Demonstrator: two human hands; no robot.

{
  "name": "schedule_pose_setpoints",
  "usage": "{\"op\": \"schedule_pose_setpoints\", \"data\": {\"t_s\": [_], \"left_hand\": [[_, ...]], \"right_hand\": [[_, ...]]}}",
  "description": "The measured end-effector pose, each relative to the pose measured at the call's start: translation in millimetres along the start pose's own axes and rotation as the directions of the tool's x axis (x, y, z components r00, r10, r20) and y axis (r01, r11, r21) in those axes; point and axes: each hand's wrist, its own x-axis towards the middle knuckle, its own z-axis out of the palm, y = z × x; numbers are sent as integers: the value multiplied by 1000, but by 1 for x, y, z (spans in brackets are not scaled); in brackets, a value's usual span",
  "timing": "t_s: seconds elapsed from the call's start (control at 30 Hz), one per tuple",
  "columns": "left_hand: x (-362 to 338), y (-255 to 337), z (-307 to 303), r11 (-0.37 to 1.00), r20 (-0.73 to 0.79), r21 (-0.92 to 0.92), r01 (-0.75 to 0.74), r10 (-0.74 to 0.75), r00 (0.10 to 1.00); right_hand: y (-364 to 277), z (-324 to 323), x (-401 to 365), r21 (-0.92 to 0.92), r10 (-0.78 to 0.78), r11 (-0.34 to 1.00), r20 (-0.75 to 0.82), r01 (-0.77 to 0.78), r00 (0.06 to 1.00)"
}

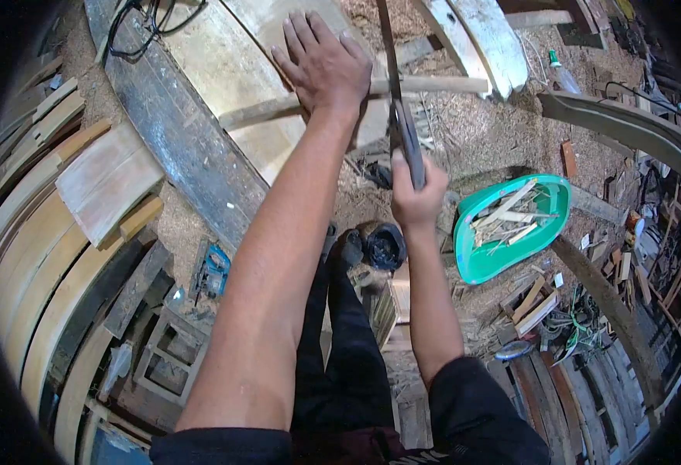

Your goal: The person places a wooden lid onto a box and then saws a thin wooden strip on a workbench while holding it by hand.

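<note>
My left hand lies with its fingers spread, pressing on a long thin wooden strip that rests across pale boards. To its right, my right hand is wrapped round the handle of a saw. The narrow dark blade extends up and away from me and crosses the strip just right of my left hand. Beyond the blade, the strip's right end sticks out over the floor. Whether the blade has cut into the wood cannot be made out.
A green tub of wood scraps stands at the right. A plastic bottle lies behind it. Curved boards are stacked at the left, near a blue power tool. A black cable lies at the top left.
</note>
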Motion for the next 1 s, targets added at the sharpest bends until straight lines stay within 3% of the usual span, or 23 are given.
{"op": "schedule_pose_setpoints", "data": {"t_s": [0.07,0.13,0.2,0.23,0.27,0.33,0.37,0.4,0.63,0.77,1.0], "left_hand": [[3,3,0,1000,1,6,-14,14,1000],[2,1,4,1000,-8,13,-16,16,1000],[2,-2,9,998,-43,51,-27,29,999],[2,0,4,1000,-18,17,-16,16,1000],[-5,0,2,1000,-1,13,-9,9,1000],[4,1,5,1000,-28,1,-10,10,1000],[3,2,1,1000,6,23,-10,9,1000],[2,1,1,1000,-4,10,-12,12,1000],[4,2,3,1000,-42,-16,2,-3,999],[10,2,-3,993,48,-116,19,-14,999],[27,0,19,989,-154,-101,109,-124,980]], "right_hand": [[-2,-12,-27,-119,18,993,24,-15,1000],[21,-27,-97,-85,-135,988,-64,130,989],[30,-40,-141,-6,64,998,-105,-65,992],[21,-39,-130,16,22,1000,-120,-20,993],[22,-42,-109,-96,46,994,-14,-47,999],[13,-16,-48,-21,-47,999,-38,47,998],[6,-7,-28,-22,28,999,-19,-29,999],[7,-2,-16,-74,-55,996,-20,53,998],[18,-2,-8,-104,-112,989,-38,107,993],[2,-4,6,-150,-151,978,-26,146,988],[-5,-3,31,-167,-201,966,-5,197,980]]}}
